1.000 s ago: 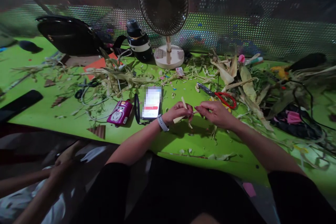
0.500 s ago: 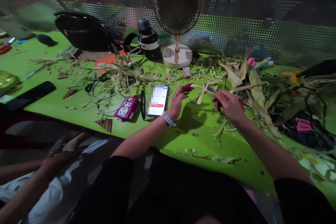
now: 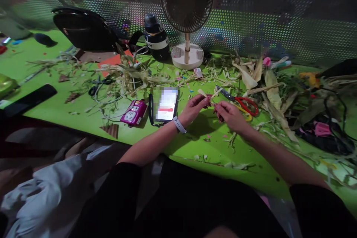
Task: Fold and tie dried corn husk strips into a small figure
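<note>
While the left hand [image 3: 198,105] pinches a pale husk strip [image 3: 201,92] between thumb and fingertips, the right hand [image 3: 226,114] bunches its fingers at the strip's near end; that grip looks nearly closed, but I cannot tell whether it holds the strip, as shadow and curled fingers hide the contact. The strip is just above the counter [image 3: 189,145], its upper ends poking out beyond the left hand. Just past the right hand lie red-handled scissors [image 3: 237,99], with a yellow loop [image 3: 247,115] partly covered by that hand. Pixelation blurs much of the phone screen [image 3: 168,106]. The top edge cuts off the fan [image 3: 186,0].
</note>
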A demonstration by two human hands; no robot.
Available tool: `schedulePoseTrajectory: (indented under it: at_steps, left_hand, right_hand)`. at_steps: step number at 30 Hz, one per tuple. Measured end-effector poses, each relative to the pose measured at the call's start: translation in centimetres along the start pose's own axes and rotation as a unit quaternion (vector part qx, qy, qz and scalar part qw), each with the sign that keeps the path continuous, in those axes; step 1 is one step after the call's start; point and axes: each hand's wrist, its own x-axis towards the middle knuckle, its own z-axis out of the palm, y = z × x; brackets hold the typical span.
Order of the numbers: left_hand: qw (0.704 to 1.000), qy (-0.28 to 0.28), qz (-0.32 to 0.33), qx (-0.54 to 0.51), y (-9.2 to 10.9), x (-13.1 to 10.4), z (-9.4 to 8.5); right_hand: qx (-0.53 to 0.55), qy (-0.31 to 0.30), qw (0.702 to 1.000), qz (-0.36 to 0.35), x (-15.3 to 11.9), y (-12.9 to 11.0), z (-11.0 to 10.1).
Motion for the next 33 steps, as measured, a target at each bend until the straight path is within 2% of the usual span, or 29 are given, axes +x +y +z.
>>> schedulePoseTrajectory:
  at_steps: [4, 7, 14, 16, 19, 20, 22, 23, 24, 27, 29, 31, 33]
  left_hand:
    - [1.0, -0.015, 0.019, 0.02, 0.0, 0.0, 0.0]
    - [0.997, -0.02, 0.034, 0.072, -0.3, -0.1, 0.0]
    - [0.975, 0.001, 0.079, 0.208, -0.5, -0.2, 0.5]
    - [0.977, -0.007, 0.067, 0.201, -0.3, -0.2, 0.4]
    - [0.99, -0.046, 0.014, 0.132, 0.1, 0.0, 0.0]
    - [0.993, -0.062, -0.002, 0.101, 0.3, 0.1, -0.1]
    - [0.995, -0.085, -0.021, 0.046, 0.5, 0.1, -0.3]
    - [0.995, -0.093, -0.028, 0.024, 0.6, 0.1, -0.3]
    - [0.994, -0.099, -0.035, 0.004, 0.6, 0.0, -0.3]
    - [0.993, -0.103, -0.055, -0.032, 0.6, -0.2, -0.1]
    - [0.992, -0.113, -0.052, -0.012, 0.6, -0.2, 0.0]
    - [0.992, -0.117, -0.038, 0.038, 0.6, -0.2, 0.0]
    - [0.991, -0.098, -0.017, 0.094, 0.5, -0.1, -0.2]
  right_hand:
    - [-0.025, -0.021, 0.999, -0.017, 0.2, 0.6, 0.2]
    - [-0.094, -0.029, 0.994, -0.048, 0.1, 0.6, 0.2]
    - [-0.257, -0.009, 0.953, -0.161, -0.4, 0.3, 1.1]
    - [-0.268, -0.01, 0.949, -0.167, -0.6, 0.1, 1.0]
    - [-0.282, -0.016, 0.944, -0.17, -0.7, -1.1, -0.2]
    - [-0.296, 0.004, 0.937, -0.185, -0.8, -1.6, -0.8]
    - [-0.328, 0.124, 0.907, -0.234, -0.6, -2.5, -2.0]
    - [-0.34, 0.163, 0.894, -0.243, -0.4, -2.7, -2.5]
    - [-0.346, 0.173, 0.889, -0.245, -0.2, -2.8, -2.8]
    - [-0.359, 0.099, 0.901, -0.223, 0.4, -2.3, -3.1]
    - [-0.367, 0.063, 0.904, -0.213, 0.6, -1.7, -2.8]
    - [-0.377, 0.062, 0.898, -0.218, 0.4, -1.2, -2.4]
    - [-0.396, 0.063, 0.884, -0.239, 0.1, -1.0, -1.9]
